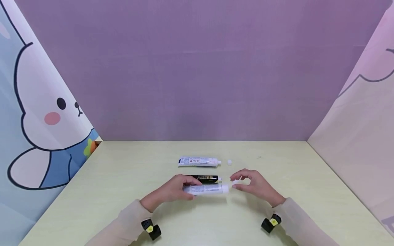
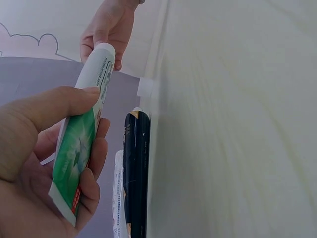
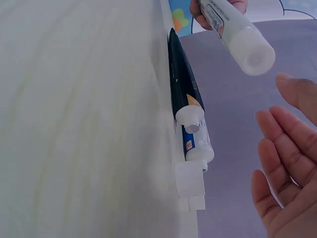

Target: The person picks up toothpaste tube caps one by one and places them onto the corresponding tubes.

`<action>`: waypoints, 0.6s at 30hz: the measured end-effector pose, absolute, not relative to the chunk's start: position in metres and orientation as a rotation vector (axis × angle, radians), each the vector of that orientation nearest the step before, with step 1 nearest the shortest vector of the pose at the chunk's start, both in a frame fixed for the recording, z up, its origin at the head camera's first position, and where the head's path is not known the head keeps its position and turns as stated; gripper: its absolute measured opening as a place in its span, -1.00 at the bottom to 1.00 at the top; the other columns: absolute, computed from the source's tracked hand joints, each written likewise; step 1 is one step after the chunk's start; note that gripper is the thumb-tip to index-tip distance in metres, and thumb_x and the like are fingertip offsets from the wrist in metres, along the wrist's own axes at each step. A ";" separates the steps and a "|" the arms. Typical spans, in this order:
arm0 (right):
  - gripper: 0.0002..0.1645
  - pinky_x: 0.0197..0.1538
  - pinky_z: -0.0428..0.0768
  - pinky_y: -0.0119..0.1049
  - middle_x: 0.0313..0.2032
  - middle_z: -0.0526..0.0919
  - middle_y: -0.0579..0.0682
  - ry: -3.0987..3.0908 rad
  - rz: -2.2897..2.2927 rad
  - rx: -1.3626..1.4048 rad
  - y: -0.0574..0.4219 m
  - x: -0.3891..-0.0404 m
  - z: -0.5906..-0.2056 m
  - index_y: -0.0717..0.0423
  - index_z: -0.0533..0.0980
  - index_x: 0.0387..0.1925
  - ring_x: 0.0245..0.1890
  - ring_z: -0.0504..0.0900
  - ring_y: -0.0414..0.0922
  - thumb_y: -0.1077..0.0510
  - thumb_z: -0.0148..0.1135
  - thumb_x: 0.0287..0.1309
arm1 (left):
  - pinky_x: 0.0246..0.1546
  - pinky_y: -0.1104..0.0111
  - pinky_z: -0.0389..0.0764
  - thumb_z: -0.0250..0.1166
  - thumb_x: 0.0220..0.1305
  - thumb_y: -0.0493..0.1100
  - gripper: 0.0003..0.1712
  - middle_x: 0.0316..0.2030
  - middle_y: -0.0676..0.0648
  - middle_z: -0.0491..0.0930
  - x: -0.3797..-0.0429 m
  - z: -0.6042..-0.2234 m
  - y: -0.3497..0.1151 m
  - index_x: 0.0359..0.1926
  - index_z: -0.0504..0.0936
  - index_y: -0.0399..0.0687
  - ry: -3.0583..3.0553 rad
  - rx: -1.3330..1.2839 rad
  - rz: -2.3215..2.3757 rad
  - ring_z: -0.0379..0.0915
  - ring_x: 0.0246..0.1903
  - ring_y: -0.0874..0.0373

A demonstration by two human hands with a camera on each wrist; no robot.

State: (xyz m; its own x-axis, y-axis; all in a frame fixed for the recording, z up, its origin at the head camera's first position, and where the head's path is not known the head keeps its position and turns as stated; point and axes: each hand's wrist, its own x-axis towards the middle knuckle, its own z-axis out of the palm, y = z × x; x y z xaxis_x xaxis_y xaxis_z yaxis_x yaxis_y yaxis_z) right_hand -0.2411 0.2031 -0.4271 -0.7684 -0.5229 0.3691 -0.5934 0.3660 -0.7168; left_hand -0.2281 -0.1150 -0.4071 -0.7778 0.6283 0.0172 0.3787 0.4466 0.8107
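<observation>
My left hand (image 1: 178, 188) grips a white and green toothpaste tube (image 2: 81, 134) between thumb and fingers, raised above the table with its white cap (image 3: 257, 57) on and pointing right. My right hand (image 1: 253, 184) is beside that cap, thumb and fingers apart with nothing between them. Behind the held tube lies a black toothpaste tube (image 1: 207, 179), its white nozzle (image 3: 190, 119) bare. Farther back is a white toothpaste tube (image 1: 198, 161), also with a bare nozzle. A loose white cap (image 1: 229, 162) stands off its tip, and another white cap (image 3: 189, 179) stands near the black tube's nozzle.
The pale wooden table (image 1: 123, 164) runs back to a purple backdrop (image 1: 200, 68). Printed cloth panels with a cartoon animal (image 1: 52, 99) and cloud outlines flank it at both sides. A black camera (image 1: 150, 229) is strapped to each wrist over the light sleeves.
</observation>
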 end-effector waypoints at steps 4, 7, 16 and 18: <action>-0.75 -0.12 0.50 -0.25 -0.22 0.69 0.01 -2.589 1.444 0.928 0.204 -0.243 -0.426 0.20 0.61 -0.20 -0.19 0.59 -0.03 0.18 0.35 0.06 | -0.31 0.47 0.46 0.41 -0.02 -0.35 -0.57 -0.10 -0.01 0.61 -0.228 -0.410 -0.115 -0.04 0.65 -0.09 2.420 0.870 1.231 0.42 -0.29 0.26; -0.73 -0.11 0.49 -0.29 -0.20 0.68 0.03 -2.623 1.489 0.861 0.205 -0.245 -0.427 0.22 0.61 -0.19 -0.18 0.58 0.00 0.16 0.34 0.08 | -0.32 0.46 0.46 0.41 -0.03 -0.35 -0.57 -0.11 -0.02 0.61 -0.228 -0.411 -0.115 -0.04 0.65 -0.09 2.423 0.861 1.220 0.42 -0.30 0.26; -0.64 -0.08 0.49 -0.27 -0.16 0.62 0.08 -2.671 1.598 0.751 0.206 -0.248 -0.432 0.26 0.55 -0.12 -0.13 0.53 0.08 0.15 0.35 0.07 | -0.29 0.46 0.45 0.43 -0.06 -0.35 -0.54 -0.11 -0.04 0.62 -0.228 -0.415 -0.115 -0.04 0.66 -0.10 2.432 0.858 1.192 0.43 -0.28 0.27; -0.63 -0.04 0.47 -0.22 -0.14 0.62 0.11 -2.669 1.614 0.738 0.206 -0.248 -0.434 0.26 0.54 -0.11 -0.10 0.52 0.10 0.15 0.35 0.06 | -0.29 0.46 0.45 0.43 -0.07 -0.36 -0.55 -0.12 -0.03 0.62 -0.228 -0.415 -0.116 -0.05 0.66 -0.11 2.430 0.858 1.185 0.43 -0.29 0.28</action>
State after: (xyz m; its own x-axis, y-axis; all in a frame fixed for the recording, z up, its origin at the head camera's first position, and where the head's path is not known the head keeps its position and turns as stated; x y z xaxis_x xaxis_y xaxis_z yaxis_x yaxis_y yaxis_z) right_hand -0.2479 0.2059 -0.4337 -0.8920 -0.4153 0.1784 -0.3509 0.3873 -0.8526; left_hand -0.2285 -0.1159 -0.4152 -0.7748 0.6321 -0.0105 0.3810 0.4802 0.7901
